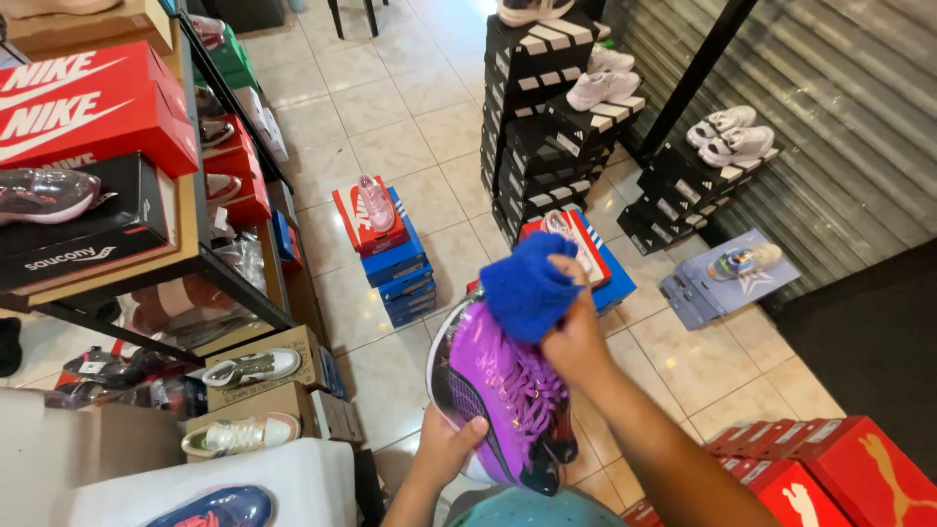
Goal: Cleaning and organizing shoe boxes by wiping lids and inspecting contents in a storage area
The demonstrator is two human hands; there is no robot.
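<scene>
A purple sneaker [493, 395] with purple laces is held in front of me, toe pointing down. My left hand [444, 449] grips it from below at the sole's edge. My right hand [574, 332] presses a blue fluffy cloth [527, 288] against the top of the shoe, near its collar. The cloth hides the shoe's opening.
Shelves [210, 259] at left carry red and black shoe boxes with sneakers on them. On the tiled floor stand a blue box stack [400, 268] with a pink shoe, tall black box stacks [542, 117] with white sneakers, and red boxes [830, 468] at lower right.
</scene>
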